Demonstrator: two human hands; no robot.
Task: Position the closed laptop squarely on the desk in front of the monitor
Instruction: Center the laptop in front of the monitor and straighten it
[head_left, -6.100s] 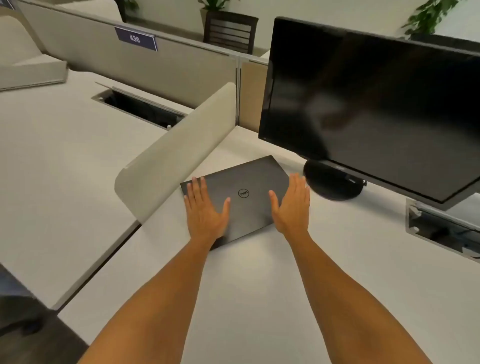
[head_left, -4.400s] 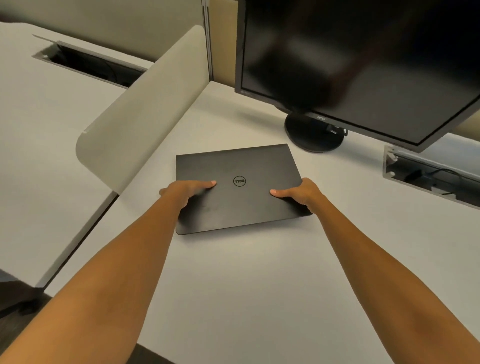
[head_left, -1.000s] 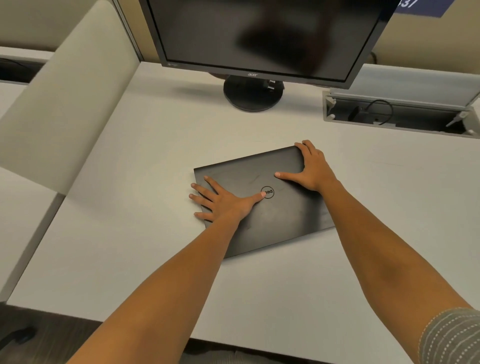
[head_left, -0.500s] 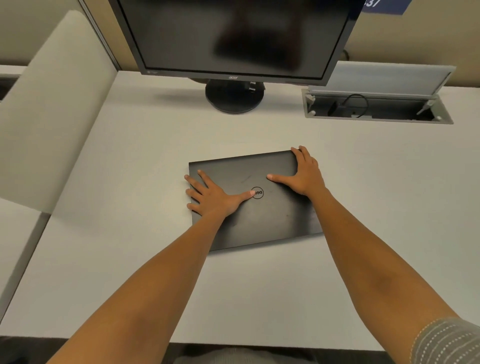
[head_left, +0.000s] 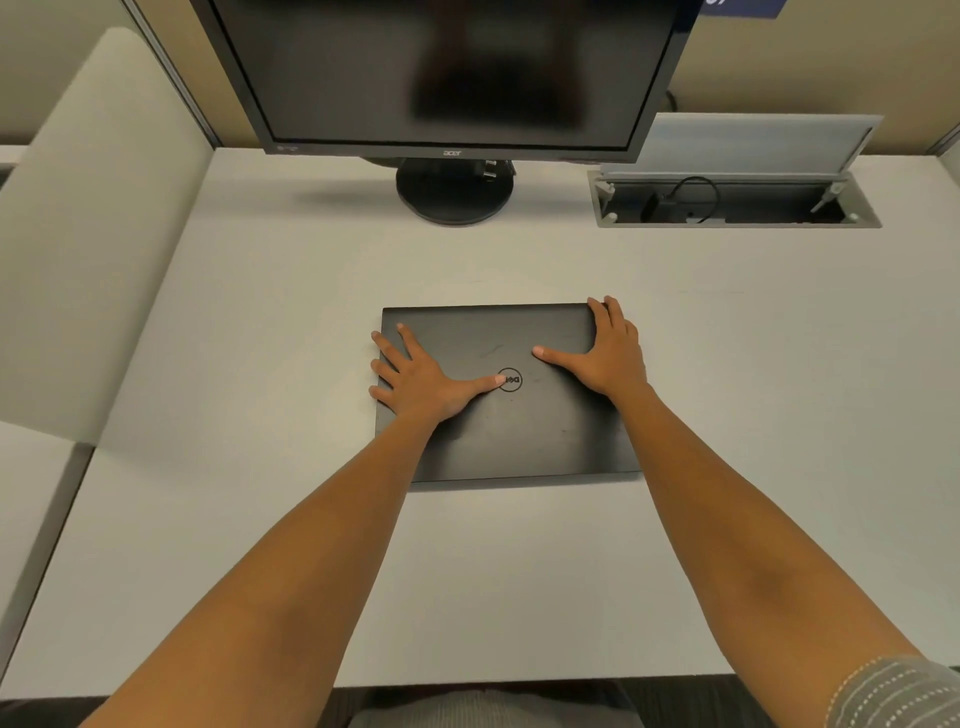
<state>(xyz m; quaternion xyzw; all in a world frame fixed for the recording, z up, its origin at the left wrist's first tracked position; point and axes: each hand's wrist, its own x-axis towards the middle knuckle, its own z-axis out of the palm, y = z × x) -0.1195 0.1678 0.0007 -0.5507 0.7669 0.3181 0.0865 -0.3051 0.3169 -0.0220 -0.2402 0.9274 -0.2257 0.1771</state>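
The closed black laptop (head_left: 524, 431) lies flat on the white desk (head_left: 270, 322), its edges nearly parallel to the desk's front edge, below the black monitor (head_left: 441, 73) and its round stand (head_left: 454, 200). My left hand (head_left: 421, 376) rests palm-down on the lid's left part, fingers spread over the left edge, thumb touching the round logo. My right hand (head_left: 605, 353) presses flat on the lid's far right corner, fingers at the back edge, thumb pointing left.
A beige curved divider panel (head_left: 98, 223) stands along the desk's left side. An open cable box (head_left: 737, 200) with a raised lid and a cable sits in the desk at the back right. The desk's front edge runs just above my lap.
The laptop has turned clockwise under my two hands, from skewed to nearly square with the desk and monitor. Both hands keep their places on the lid.
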